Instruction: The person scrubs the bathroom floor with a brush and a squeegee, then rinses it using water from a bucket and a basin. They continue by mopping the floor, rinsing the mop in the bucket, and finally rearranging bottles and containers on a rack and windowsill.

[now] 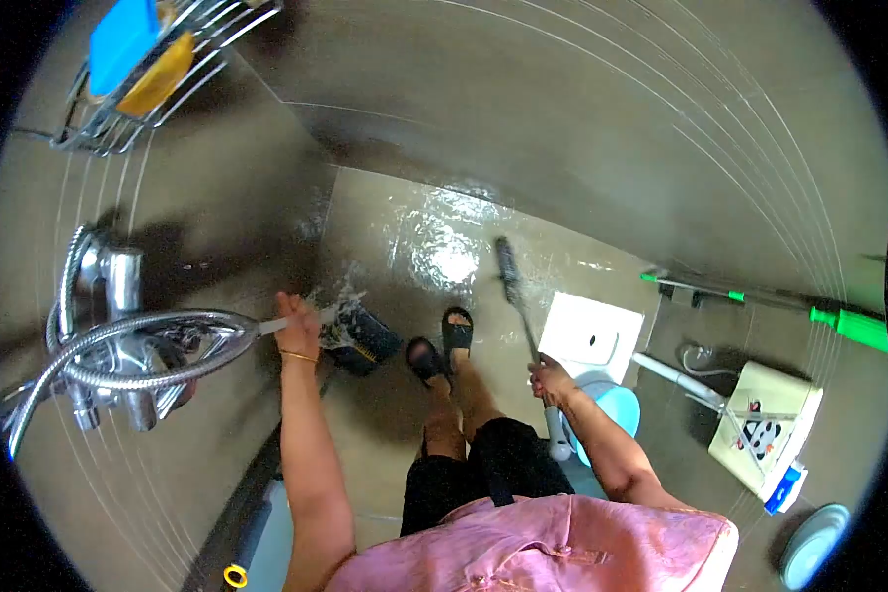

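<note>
My left hand [300, 328] is closed around the handle of a shower head, whose metal hose [158, 321] loops back to the wall tap. Water sprays from it onto a black object [365, 340] on the floor by the left wall; its exact kind is unclear. My right hand [554, 381] grips a long-handled brush [523, 321] midway along its handle. The brush's dark bristled end [506, 261] points away from me over the wet floor, and its light grey handle end [558, 439] comes back toward my body.
Close to my right hand stand a white square plastic piece [617, 326] and a light blue bucket [622, 407]. Chrome tap fittings [123, 286] and a wire rack [212, 44] jut from the left wall. Green-handled tools [849, 326] and a panda-print item [765, 429] are at the right.
</note>
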`<act>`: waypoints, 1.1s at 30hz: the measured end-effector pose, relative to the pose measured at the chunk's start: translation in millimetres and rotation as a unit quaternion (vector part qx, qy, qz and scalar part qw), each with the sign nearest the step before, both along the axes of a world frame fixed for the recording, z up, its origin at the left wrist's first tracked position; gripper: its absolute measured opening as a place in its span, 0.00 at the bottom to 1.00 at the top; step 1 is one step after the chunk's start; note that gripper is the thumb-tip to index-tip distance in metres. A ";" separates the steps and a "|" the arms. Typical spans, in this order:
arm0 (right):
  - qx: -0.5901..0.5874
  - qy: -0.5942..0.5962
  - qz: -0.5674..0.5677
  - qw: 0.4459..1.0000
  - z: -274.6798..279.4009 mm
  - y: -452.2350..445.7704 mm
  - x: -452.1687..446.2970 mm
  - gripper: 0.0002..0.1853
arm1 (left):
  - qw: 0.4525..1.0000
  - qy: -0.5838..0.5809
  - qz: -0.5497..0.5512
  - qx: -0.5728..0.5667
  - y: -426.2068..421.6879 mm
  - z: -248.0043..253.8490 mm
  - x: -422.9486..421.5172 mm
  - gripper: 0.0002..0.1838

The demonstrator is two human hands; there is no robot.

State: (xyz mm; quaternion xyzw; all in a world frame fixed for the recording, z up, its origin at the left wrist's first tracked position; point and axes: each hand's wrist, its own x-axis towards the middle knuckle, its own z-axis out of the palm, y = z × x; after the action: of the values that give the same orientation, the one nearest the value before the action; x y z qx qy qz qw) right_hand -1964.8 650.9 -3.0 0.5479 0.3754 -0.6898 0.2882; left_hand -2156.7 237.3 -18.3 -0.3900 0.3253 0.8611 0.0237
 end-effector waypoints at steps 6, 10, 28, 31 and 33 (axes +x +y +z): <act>-0.211 0.174 0.192 0.943 -86.0 -88.3 -104.8 0.12 | 0.984 0.019 -0.139 -0.113 22.3 19.9 16.5 0.12; -0.221 0.259 0.244 0.908 -85.7 -163.8 -217.8 0.15 | 0.983 0.004 -0.141 -0.118 18.6 29.1 19.5 0.18; 0.090 0.020 -0.104 0.990 -91.3 110.6 39.4 0.04 | 0.986 0.076 -0.085 -0.125 6.1 50.0 40.5 0.21; 0.138 0.045 -0.032 0.989 -53.0 64.7 53.2 0.16 | 0.981 0.124 -0.138 -0.055 15.5 56.3 99.8 0.14; 0.065 0.042 -0.038 0.996 -23.8 33.8 62.2 0.26 | 0.979 -0.083 -0.187 -0.010 1.8 30.7 167.7 0.18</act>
State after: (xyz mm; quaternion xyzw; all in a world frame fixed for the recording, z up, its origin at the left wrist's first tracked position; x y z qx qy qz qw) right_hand -1902.6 684.7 -26.8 0.5503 0.4101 -0.6965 0.2094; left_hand -1989.0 239.1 12.3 -0.3926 0.3982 0.8026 0.2076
